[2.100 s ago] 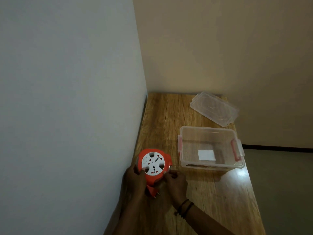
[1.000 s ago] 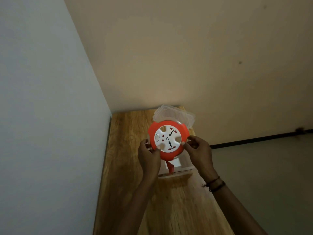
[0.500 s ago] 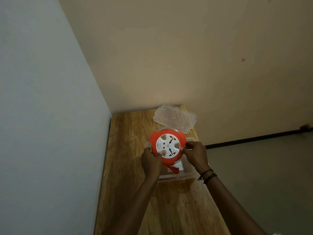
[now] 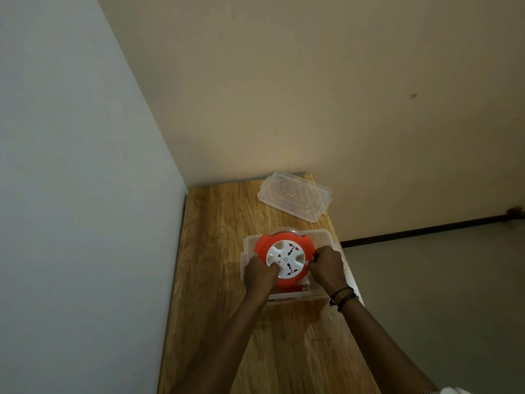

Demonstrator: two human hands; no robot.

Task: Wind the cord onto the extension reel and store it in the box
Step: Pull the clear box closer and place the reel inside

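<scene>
The extension reel (image 4: 284, 253) is a round orange disc with a white socket face, lying flat inside the clear plastic box (image 4: 326, 236) on the wooden table. My left hand (image 4: 260, 275) grips its left edge with the thumb on the white face. My right hand (image 4: 326, 265) grips its right edge, fingers curled over the rim. No loose cord shows outside the reel. A bit of orange plug or handle shows below the reel at the box's near wall.
The clear box lid (image 4: 295, 199) lies at the table's far right corner. The wooden table (image 4: 216, 251) is narrow, with a pale wall tight along its left side and a drop to the floor on the right.
Both hands lifted the reel from the table's left side, carried it right over the box, and lowered it inside. The reel now sits lower in the box than half a second ago.
</scene>
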